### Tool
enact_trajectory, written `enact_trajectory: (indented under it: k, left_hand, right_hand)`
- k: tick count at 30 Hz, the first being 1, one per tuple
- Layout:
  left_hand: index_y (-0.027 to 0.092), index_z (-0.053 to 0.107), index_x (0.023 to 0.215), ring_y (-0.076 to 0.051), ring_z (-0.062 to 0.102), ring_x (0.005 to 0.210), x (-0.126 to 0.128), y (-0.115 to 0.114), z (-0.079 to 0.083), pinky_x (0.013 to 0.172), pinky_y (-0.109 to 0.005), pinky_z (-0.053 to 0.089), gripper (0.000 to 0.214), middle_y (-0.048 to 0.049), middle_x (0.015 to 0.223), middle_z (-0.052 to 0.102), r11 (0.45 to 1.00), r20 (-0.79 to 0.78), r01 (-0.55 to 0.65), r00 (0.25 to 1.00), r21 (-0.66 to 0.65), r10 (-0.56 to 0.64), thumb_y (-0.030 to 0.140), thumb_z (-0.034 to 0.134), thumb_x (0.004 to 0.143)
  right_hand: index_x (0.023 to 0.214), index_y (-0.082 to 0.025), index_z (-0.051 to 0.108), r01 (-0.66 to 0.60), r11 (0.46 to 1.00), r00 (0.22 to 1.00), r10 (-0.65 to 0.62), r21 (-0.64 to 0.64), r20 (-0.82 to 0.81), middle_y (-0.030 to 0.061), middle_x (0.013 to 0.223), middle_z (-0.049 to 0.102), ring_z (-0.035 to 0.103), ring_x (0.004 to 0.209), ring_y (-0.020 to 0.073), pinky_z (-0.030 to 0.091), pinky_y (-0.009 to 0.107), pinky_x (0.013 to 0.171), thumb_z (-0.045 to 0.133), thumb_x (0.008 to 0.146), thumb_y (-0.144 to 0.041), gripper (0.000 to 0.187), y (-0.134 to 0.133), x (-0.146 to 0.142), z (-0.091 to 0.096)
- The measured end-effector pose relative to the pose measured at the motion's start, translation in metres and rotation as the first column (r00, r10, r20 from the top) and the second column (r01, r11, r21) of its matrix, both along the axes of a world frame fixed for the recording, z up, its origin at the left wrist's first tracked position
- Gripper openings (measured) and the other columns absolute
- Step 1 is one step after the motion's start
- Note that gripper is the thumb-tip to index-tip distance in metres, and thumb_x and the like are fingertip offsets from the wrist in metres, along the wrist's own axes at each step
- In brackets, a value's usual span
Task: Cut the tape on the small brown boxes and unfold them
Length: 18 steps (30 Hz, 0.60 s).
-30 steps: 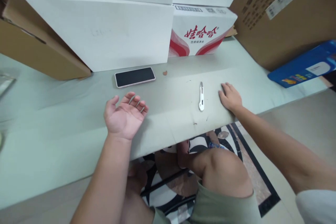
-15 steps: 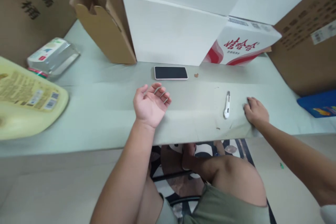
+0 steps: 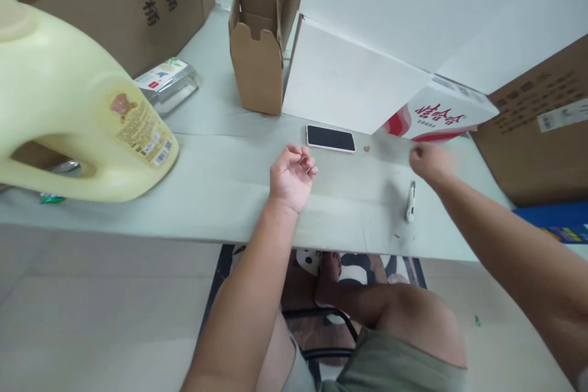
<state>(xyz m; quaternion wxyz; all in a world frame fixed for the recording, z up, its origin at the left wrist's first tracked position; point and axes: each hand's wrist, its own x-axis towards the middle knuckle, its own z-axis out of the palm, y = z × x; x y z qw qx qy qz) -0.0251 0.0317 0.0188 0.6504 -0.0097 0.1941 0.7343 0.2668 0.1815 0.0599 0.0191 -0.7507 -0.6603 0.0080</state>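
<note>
The right hand has lifted from the counter, its grip curled into a blurred fist; so the utility knife lies there untouched; the left hand, its empty grip loosely cupped, palm upward, is near the smartphone.

Glossy phone, matt cardboard carton, plastic jug

yellow jug at left; open cardboard carton beside white box
</note>
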Motion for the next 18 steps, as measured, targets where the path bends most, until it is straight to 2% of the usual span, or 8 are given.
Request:
enact_trajectory:
  k: [2,4,7,10,11,13,16,18]
  left_hand:
    - [0.02,0.05,0.068,-0.006,0.052,0.056,-0.002,0.0,0.001,0.054,-0.02,0.041,0.017,0.0052,0.074,0.059,0.998,-0.023,-0.046,0.999,-0.034,0.045,0.01,0.063,0.062]
    - [0.02,0.05,0.069,-0.006,0.053,0.059,-0.002,0.001,0.001,0.056,-0.02,0.042,0.022,0.0062,0.078,0.06,0.996,-0.052,-0.074,0.996,-0.051,0.071,0.009,0.067,0.059]
    - [0.021,0.049,0.069,-0.006,0.054,0.06,-0.002,0.003,0.0,0.059,-0.021,0.042,0.028,0.0072,0.078,0.06,0.995,-0.084,-0.091,0.993,-0.046,0.086,0.009,0.071,0.056]
    - [0.021,0.048,0.07,-0.006,0.054,0.06,-0.001,0.002,-0.002,0.06,-0.021,0.042,0.032,0.0076,0.079,0.061,0.993,-0.097,-0.114,0.989,-0.033,0.11,0.01,0.074,0.056]
    - [0.021,0.047,0.07,-0.006,0.054,0.06,-0.001,0.002,-0.003,0.061,-0.021,0.042,0.033,0.0077,0.079,0.061,0.993,-0.1,-0.118,0.988,-0.024,0.115,0.011,0.076,0.056]
    - [0.021,0.047,0.07,-0.006,0.054,0.061,-0.001,0.002,-0.005,0.063,-0.021,0.044,0.035,0.0076,0.08,0.061,0.993,-0.106,-0.119,0.987,-0.004,0.118,0.012,0.078,0.058]
    - [0.022,0.048,0.072,-0.007,0.055,0.063,-0.002,0.004,-0.01,0.065,-0.023,0.043,0.032,0.0065,0.08,0.06,0.99,-0.148,-0.141,0.979,-0.016,0.137,0.014,0.077,0.061]
    - [0.022,0.051,0.073,-0.009,0.054,0.065,-0.006,0.006,-0.015,0.065,-0.024,0.041,0.021,0.0046,0.078,0.058,0.969,-0.265,-0.237,0.941,-0.07,0.211,0.018,0.071,0.07]
  right_hand:
    - [0.11,-0.02,0.074,-0.123,0.988,0.992,0.126,0.092,-0.026,0.0209,0.112,0.074,0.067,0.117,0.0404,0.052,0.061,0.101,0.055,0.091,-0.032,0.029,0.009,-0.059,0.009]
    - [0.115,-0.026,0.071,-0.298,0.942,0.947,0.312,0.152,-0.073,0.0112,0.112,0.076,0.07,0.112,0.0327,0.055,0.051,0.102,0.058,0.089,-0.029,0.029,0.011,-0.124,0.016]
    - [0.121,-0.02,0.066,-0.623,0.728,0.739,0.668,0.287,-0.088,0.0086,0.116,0.074,0.07,0.119,0.0313,0.055,0.056,0.108,0.055,0.087,-0.018,0.036,0.002,-0.219,0.031]
    - [0.14,-0.021,0.053,-0.738,0.627,0.637,0.77,0.249,-0.05,0.0021,0.153,0.051,0.064,0.135,0.0274,0.049,0.059,0.108,0.032,0.093,-0.018,0.051,-0.008,-0.294,0.05]
    - [0.147,-0.024,0.046,-0.749,0.618,0.626,0.778,0.238,-0.05,0.0003,0.161,0.042,0.063,0.137,0.0275,0.048,0.059,0.105,0.026,0.094,-0.02,0.056,-0.009,-0.312,0.055]
    - [0.155,-0.025,0.036,-0.736,0.643,0.649,0.759,0.212,-0.047,0.0028,0.162,0.038,0.063,0.136,0.0314,0.048,0.061,0.101,0.024,0.094,-0.022,0.062,-0.009,-0.334,0.061]
    - [0.147,-0.014,0.045,-0.665,0.722,0.73,0.682,0.193,-0.038,0.0079,0.146,0.051,0.064,0.132,0.0381,0.049,0.064,0.097,0.029,0.096,-0.019,0.053,-0.005,-0.339,0.061]
    - [0.132,-0.009,0.053,-0.646,0.74,0.747,0.664,0.189,-0.044,0.0066,0.137,0.056,0.063,0.132,0.0361,0.047,0.064,0.099,0.022,0.099,-0.016,0.046,-0.006,-0.326,0.061]
